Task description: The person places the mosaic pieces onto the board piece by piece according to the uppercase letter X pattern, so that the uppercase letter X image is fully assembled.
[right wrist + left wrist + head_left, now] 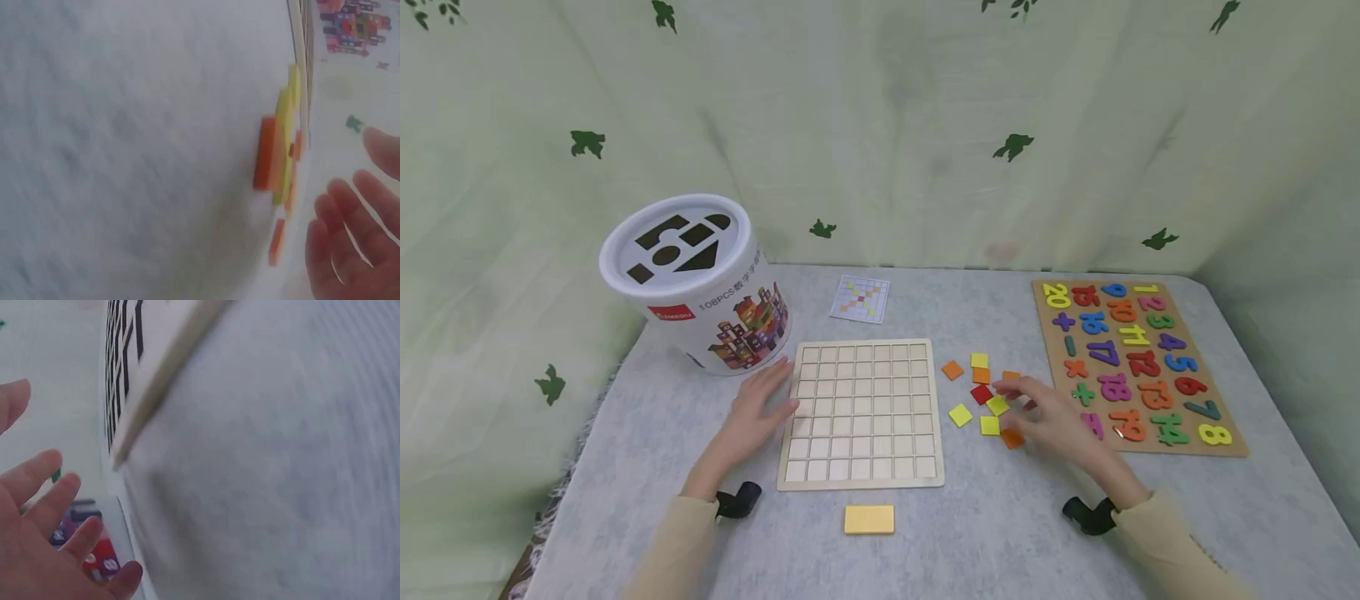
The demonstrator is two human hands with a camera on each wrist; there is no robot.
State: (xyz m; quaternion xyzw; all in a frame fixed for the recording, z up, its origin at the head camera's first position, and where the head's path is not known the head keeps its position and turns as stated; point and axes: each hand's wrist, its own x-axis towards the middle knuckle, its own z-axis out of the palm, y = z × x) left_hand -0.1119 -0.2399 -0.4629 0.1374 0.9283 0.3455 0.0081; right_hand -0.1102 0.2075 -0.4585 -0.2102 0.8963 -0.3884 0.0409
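Observation:
A square wooden grid board (863, 414) lies in the middle of the table. My left hand (754, 414) is at its left edge, fingers spread and relaxed, holding nothing. To the right of the board lie several small square tiles: yellow ones such as this yellow tile (960, 415), orange ones such as this orange tile (952, 370), and one red tile (981, 394). Over the right side of these tiles hovers my right hand (1047, 419), its fingers loosely bent with nothing between them. In the right wrist view, an orange tile (267, 154) stands nearest the camera, apart from the fingers.
A white bucket (700, 292) with shape holes in its lid stands at the back left. Behind the board lies a small pattern card (860, 299). A number puzzle board (1150, 367) fills the right side. A pale yellow block (869, 520) lies in front.

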